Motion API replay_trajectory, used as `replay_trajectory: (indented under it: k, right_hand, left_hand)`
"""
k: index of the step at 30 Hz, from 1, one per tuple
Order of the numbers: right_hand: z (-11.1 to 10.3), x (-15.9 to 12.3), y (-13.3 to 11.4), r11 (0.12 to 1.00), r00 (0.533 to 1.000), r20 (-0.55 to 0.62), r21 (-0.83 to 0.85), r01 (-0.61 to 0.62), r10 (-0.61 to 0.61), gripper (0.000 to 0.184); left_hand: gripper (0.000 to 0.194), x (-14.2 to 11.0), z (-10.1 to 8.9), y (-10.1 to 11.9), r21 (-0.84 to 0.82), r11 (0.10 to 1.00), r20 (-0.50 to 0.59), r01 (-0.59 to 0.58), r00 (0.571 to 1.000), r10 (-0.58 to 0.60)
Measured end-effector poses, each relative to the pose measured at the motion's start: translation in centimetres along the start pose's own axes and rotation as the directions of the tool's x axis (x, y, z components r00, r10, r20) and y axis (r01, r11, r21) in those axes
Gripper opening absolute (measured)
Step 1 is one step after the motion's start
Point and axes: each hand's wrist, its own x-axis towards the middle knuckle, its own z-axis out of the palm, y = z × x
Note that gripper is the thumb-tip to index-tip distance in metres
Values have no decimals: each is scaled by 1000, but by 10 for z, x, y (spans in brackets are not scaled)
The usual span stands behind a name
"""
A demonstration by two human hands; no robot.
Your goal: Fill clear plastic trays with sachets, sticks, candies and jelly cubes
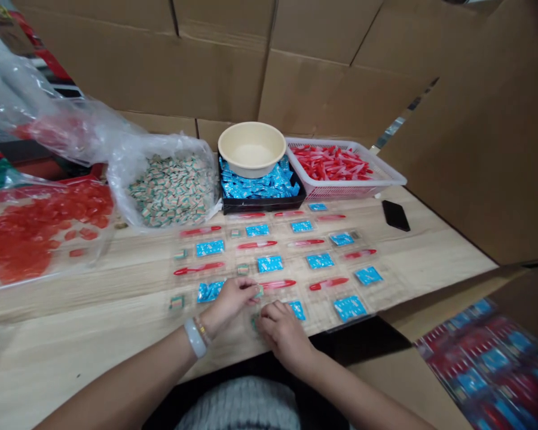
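Observation:
My left hand (234, 302) pinches a small green-and-beige striped block (259, 291) between thumb and fingertips, above the front rows of clear plastic blister trays. My right hand (286, 335) is closed, fingers curled down at a front tray; the green edge of another small block (253, 323) shows beside its fingertips. Whether that hand grips the block is hidden. In the trays lie red pens (199, 269) and blue packets (269, 264). Only some trays, mostly on the left, hold a striped block (242, 269). One blue packet (297, 310) is partly covered by my right hand.
Behind the trays stand a plastic bag of striped blocks (173, 194), a black box (263, 205) of blue packets with a cream bowl (251, 146) on top, and a white basket (341, 190) of red pens. Red pieces (18, 233) lie left, a phone (396, 215) right, a carton of packed sets (488, 358) lower right.

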Motion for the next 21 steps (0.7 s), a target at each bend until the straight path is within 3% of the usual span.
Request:
replay_trajectory:
  k: [3,5,7,9,11,13,18,21]
  right_hand:
    - [-13,-3,7,997,999,-48,74,-1,5,15]
    - [-28,-9,21,964,978,-140,237,-120,156,17]
    - [-45,-19,41,840,902,-186,473,-265,389,22]
    - [-62,-32,65,652,819,-121,675,-346,561,19]
    - [-75,-45,86,489,779,-12,784,-381,626,14]
    - [-82,-59,101,397,764,78,818,-416,641,15]
    - [-81,-82,118,380,757,162,787,-486,633,14]
    - [-78,-90,124,463,754,96,736,-494,650,13]
  left_hand:
    - [17,0,4,7,57,998,-12,-20,1000,21]
    - [21,3,17,13,96,993,21,-70,997,69]
    - [23,8,42,18,125,986,107,-107,990,94]
    - [21,12,75,21,130,983,212,-127,972,98]
    - [18,16,108,17,121,984,276,-134,956,96]
    - [16,18,134,9,122,985,296,-121,952,80]
    - [14,23,163,-21,116,990,232,-79,972,51]
    - [8,26,167,-32,214,968,210,-129,974,84]
